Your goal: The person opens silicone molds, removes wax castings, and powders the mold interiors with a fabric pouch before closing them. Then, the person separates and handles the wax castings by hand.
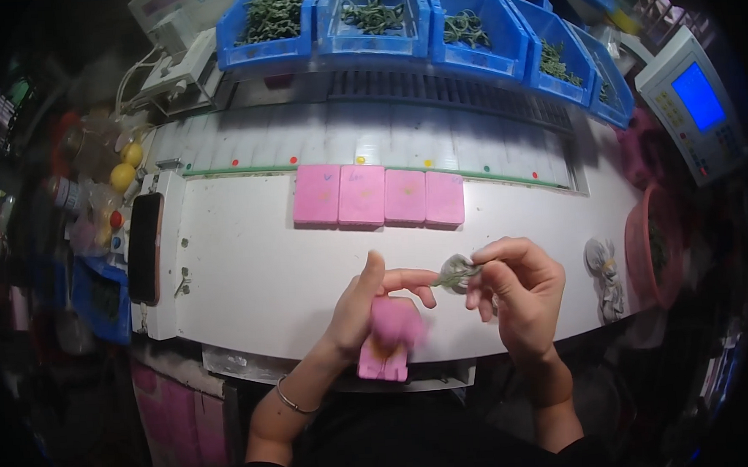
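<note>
1. So, the green piece [456, 274] is up in the air over the tabletop [258, 273], right of the two-part pink block [383, 364]. It's blurred, with a paler rounded patch, so I can't swear what it's made of.
2. Right hand [512, 290]: the grip is a pinch, thumb and fingertips closed on one end of the green piece. I'd keep that light and near the end, because thin stuff like this probably bends or snaps if squeezed.
3. Left hand [363, 306]: thumb up, index stretched out to the green piece's tip, seemingly touching or nearly so. The pink block sits by the palm, upper part smeared by motion; can't tell how firmly the lower fingers hold it.
4. Tip for the handling: steady the left wrist first, let that index guide the loose end, and keep both hands low over the tabletop so a slip doesn't travel far.
5. Just beyond, four pink blocks [360, 196] stand side by side against a pale ribbed panel [259, 142] with coloured dots.
6. Further out: blue bins [373, 46] of greenish bits behind, grey bundle [606, 280] and pink bowl [639, 245] right, phone [146, 250] left.
</note>
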